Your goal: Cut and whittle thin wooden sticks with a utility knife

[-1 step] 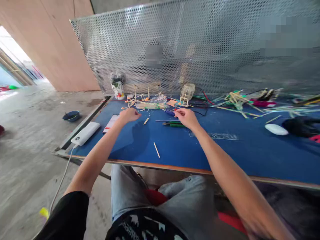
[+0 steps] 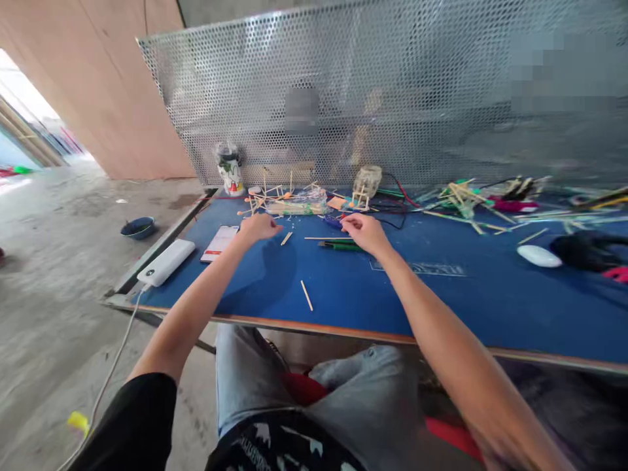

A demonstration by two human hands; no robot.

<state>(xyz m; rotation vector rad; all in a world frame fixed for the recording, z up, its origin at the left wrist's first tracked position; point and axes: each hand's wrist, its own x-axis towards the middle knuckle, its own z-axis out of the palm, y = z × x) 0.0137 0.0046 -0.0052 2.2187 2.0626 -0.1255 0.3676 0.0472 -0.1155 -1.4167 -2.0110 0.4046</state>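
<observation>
My left hand (image 2: 260, 228) hovers over the far left of the blue table, fingers curled together; what they hold, if anything, is hidden. Close to its fingertips lie two short wooden sticks (image 2: 286, 239). To the right, my right hand (image 2: 364, 230) is closed in a pinch beside a small blue-purple object (image 2: 332, 222); whether it grips something is too small to tell. A green-handled tool (image 2: 341, 245) and a long thin stick (image 2: 324, 238) lie just below that hand. Behind both hands stands a framework of sticks (image 2: 277, 195) with orange joints.
A phone (image 2: 220, 243) and a white power bank (image 2: 167, 261) with a cable lie at the left. One stick (image 2: 307, 296) lies near the front edge. Bundled sticks (image 2: 466, 199) and a white mouse-shaped object (image 2: 538, 256) are at the right. A perforated metal sheet (image 2: 417, 85) stands behind.
My left hand has shifted slightly to the right and down, showing more of the phone. My right hand keeps nearly the same place and pinch.
</observation>
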